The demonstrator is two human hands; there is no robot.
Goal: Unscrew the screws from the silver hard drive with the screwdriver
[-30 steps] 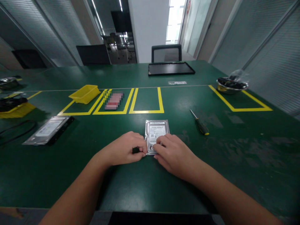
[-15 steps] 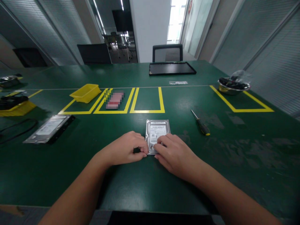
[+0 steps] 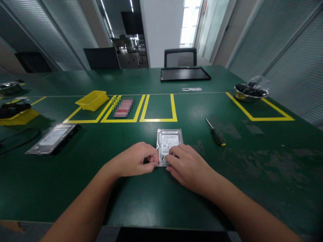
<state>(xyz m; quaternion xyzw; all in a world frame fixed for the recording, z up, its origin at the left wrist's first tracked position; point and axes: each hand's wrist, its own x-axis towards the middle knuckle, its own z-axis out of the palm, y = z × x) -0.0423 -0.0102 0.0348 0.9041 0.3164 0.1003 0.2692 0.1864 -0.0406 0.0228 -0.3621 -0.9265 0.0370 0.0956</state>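
A silver hard drive (image 3: 170, 138) with a white label lies flat on the green table, between my hands. My left hand (image 3: 141, 159) is closed, its thumb and fingers pinched at the drive's near left corner. From the right, my right hand (image 3: 186, 164) lies over the drive's near right part, fingers curled around its edge and hiding that corner. To the right a screwdriver (image 3: 218, 136) with a black and yellow handle rests on the table. Another hard drive (image 3: 51, 138) lies at the left.
Yellow tape squares mark the table (image 3: 141, 198). A yellow tray (image 3: 93, 101) and a pixelated pink item (image 3: 123, 108) stand behind. Far left is a yellow bin (image 3: 20, 116); far right, a metal bowl (image 3: 249, 97). A black panel (image 3: 185, 74) lies at the back.
My left hand has shifted very slightly left at the drive's corner. The right hand and the drive look unchanged.
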